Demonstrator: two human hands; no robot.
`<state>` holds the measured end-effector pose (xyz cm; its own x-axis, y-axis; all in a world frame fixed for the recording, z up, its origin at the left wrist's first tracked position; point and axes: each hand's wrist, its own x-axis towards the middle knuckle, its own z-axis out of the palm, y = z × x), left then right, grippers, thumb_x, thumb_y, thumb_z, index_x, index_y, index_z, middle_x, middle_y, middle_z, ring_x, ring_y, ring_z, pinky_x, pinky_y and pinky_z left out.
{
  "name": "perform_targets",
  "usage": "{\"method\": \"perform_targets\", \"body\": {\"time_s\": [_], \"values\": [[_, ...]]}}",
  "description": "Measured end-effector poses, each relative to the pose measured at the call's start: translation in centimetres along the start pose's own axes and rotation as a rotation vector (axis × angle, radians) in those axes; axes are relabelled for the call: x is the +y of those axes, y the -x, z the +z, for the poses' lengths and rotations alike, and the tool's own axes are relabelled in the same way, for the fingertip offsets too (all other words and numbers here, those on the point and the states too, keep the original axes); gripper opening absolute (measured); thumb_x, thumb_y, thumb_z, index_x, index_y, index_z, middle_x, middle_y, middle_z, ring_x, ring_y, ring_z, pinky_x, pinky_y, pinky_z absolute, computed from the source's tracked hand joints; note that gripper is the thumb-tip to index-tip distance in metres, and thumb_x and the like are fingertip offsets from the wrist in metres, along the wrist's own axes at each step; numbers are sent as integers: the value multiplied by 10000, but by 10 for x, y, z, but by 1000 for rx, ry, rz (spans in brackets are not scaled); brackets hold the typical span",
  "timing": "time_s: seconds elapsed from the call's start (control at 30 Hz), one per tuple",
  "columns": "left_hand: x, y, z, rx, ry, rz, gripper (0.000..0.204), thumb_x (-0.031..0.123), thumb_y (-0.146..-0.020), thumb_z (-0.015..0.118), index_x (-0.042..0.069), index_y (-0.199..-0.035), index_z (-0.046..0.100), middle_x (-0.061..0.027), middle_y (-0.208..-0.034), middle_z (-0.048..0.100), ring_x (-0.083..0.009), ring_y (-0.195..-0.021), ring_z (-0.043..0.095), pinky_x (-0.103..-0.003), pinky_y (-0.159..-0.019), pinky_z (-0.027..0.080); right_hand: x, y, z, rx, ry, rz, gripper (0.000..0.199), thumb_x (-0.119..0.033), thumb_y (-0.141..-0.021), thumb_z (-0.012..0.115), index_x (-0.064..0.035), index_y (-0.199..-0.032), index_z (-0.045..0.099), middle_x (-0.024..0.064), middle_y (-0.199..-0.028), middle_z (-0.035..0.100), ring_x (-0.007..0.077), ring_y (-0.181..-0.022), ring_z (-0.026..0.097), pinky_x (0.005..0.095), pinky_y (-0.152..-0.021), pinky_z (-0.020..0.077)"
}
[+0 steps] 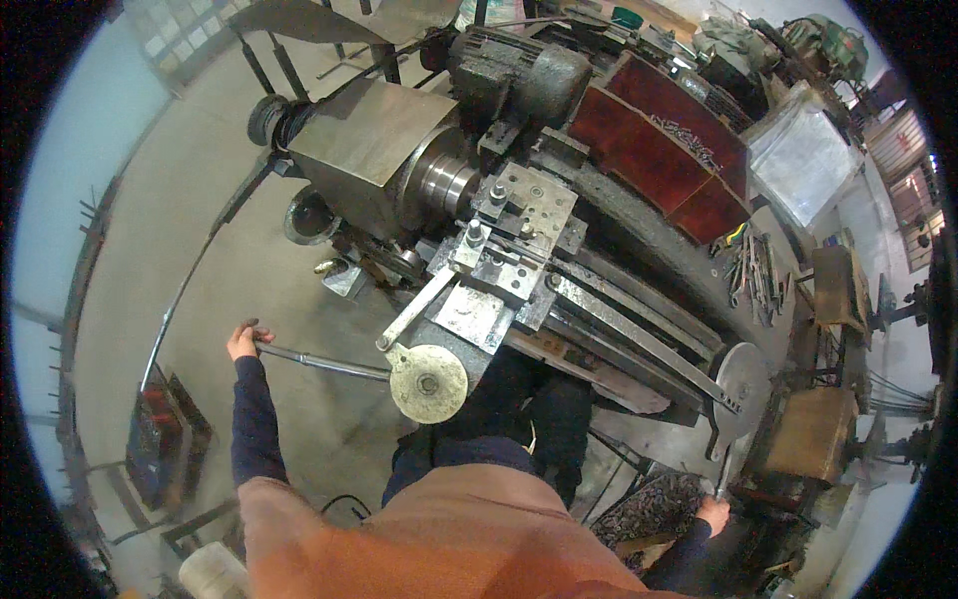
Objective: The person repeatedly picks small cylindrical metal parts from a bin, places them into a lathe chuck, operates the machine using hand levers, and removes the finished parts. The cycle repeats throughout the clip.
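Observation:
In front of me stands a small metal lathe. My left hand (pixel 242 340) is closed round the outer end of a long metal lever (pixel 324 363), which runs to a pale round disc (pixel 428 383) at the machine's near side. Low on the right, my right hand (pixel 713 513) grips a metal handle (pixel 722 471) below a grey round disc (pixel 742 379). Between the hands lie the tool slide (pixel 469 317) with its bolted blocks and a long slotted bar (pixel 639 339). Beyond the slide, a shiny round chuck (pixel 449 186) sticks out of the boxy headstock (pixel 374 130).
Behind the slide is a dark red tray (pixel 654 150) with small metal parts. Wrenches and pliers (pixel 755 275) lie to its right, near a plastic-covered box (pixel 803 155). A dark motor (pixel 519 75) sits at the back. Below right is a heap of dark pieces (pixel 654 514).

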<state>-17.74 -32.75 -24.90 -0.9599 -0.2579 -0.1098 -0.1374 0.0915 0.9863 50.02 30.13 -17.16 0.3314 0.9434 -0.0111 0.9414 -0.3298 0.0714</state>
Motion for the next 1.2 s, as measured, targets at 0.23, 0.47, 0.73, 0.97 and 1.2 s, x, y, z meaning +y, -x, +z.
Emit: {"method": "perform_targets", "body": {"time_s": [0.23, 0.47, 0.73, 0.97, 1.2], "values": [[15, 3, -30, -83, -283, -187, 268, 132, -782, 502, -39, -964, 596, -188, -806, 632, -301, -632, 632, -404, -542, 537, 11, -122, 2, 43, 238, -65, 366, -383, -712, 587, -75, -903, 632, 145, -964, 632, 327, -934, 591, 448, -794, 459], [15, -78, 14, -375, -712, -106, 275, 103, -772, 571, -36, -1008, 597, -177, -810, 652, -262, -650, 646, -344, -524, 513, -48, -157, -21, 39, 179, 75, 335, -306, -758, 578, -138, -1048, 562, 119, -1078, 596, 309, -1010, 558, 460, -889, 388], [-14, -100, 164, -501, -1506, 568, 312, 292, -746, 592, 36, -923, 601, -184, -869, 631, -350, -849, 605, -428, -752, 486, -25, -72, 29, 330, -329, -392, 609, -71, -610, 638, -24, -1199, 491, 169, -1204, 511, 328, -1078, 500, 365, -901, 415], [-86, -101, 197, -426, -1386, 491, 366, 362, -772, 576, 8, -859, 606, -217, -861, 621, -362, -843, 602, -436, -733, 484, -53, 16, 20, -63, -306, -266, 433, -156, -604, 603, -20, -1013, 638, 209, -1018, 616, 323, -992, 579, 356, -864, 437], [-27, -72, 202, -667, -1619, 372, 333, 258, -773, 541, 36, -1020, 510, -179, -953, 625, -335, -902, 604, -426, -789, 480, -75, 1, -49, 52, -478, -489, 326, -116, -611, 602, -6, -913, 660, 169, -889, 657, 241, -871, 637, 324, -783, 478]]}}
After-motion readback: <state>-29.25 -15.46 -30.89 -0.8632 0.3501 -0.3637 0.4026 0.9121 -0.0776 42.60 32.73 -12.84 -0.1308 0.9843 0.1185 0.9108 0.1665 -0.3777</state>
